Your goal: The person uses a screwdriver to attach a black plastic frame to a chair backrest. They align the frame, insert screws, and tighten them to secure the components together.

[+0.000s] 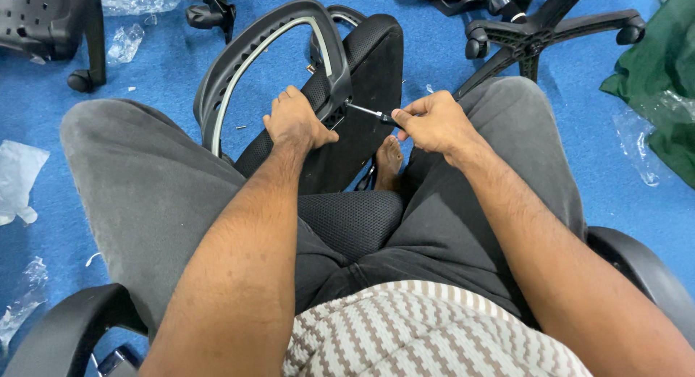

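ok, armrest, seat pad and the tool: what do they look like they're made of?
Armrest: looks like moulded plastic, matte dark grey with slots and a paler inner strip.
Seat pad: seemingly fabric or mesh over padding, black, fine weave texture.
Tool in the right hand: thin shiny shaft, probably steel; dark handle, mostly hidden.
Left hand steadies the armrest.

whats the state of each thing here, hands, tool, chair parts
left hand: pressed on the seat cushion, fingers closed over its edge
right hand: closed on the screwdriver
screwdriver: held level, tip at the armrest bracket
armrest: tilted against the seat cushion
seat cushion: propped on edge between the knees
chair base: detached, lying on the blue carpet
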